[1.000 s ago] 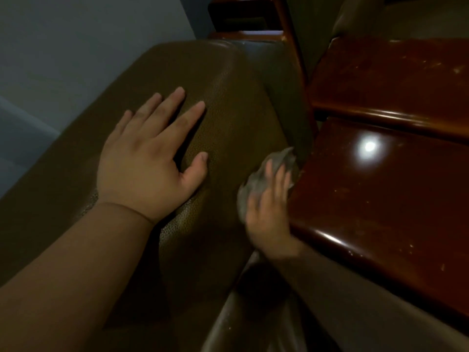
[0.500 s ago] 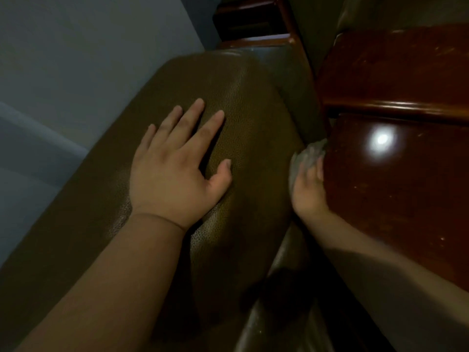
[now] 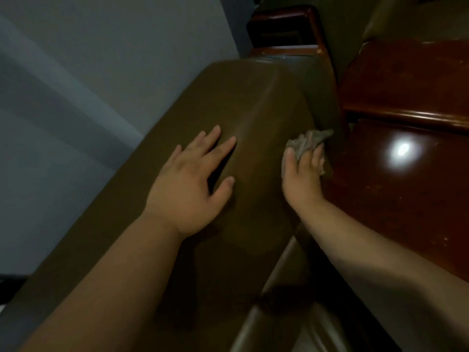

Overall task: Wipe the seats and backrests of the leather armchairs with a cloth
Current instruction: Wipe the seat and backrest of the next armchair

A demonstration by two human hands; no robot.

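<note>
The brown leather armchair's backrest (image 3: 253, 110) runs from lower left to upper centre. My left hand (image 3: 193, 184) lies flat on its top, fingers spread and straight. My right hand (image 3: 302, 176) presses a crumpled grey cloth (image 3: 305, 143) against the backrest's right face, fingers straight over it. The cloth sticks out beyond the fingertips toward the wooden armrest. Part of the seat cushion (image 3: 284, 323) shows at the bottom, dark and in shadow.
A glossy red-brown wooden armrest (image 3: 406, 189) with a light reflection lies right of the cloth. A second wooden surface (image 3: 416, 80) sits beyond it, and a wooden frame corner (image 3: 286, 29) at the top. A grey wall (image 3: 88, 72) fills the left.
My right hand has slid the cloth up the backrest's right face, away from the armrest's edge. My left hand stays flat on the backrest top; the view has shifted.
</note>
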